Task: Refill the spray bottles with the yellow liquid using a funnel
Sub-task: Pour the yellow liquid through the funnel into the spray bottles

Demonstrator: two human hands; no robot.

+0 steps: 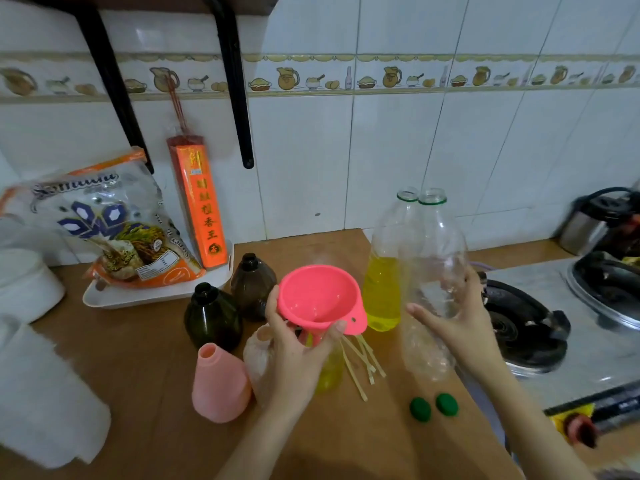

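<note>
Above the wooden counter point(346, 445), the left hand point(298, 355) gripped the pink funnel point(318, 299); the right hand point(457, 317) apparently clasped an empty clear bottle point(433, 265).

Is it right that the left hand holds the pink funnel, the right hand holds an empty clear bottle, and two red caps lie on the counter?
Not quite: the head view shows the two caps are green, not red. The left hand does hold the pink funnel, and the right hand holds the empty clear bottle.
</note>
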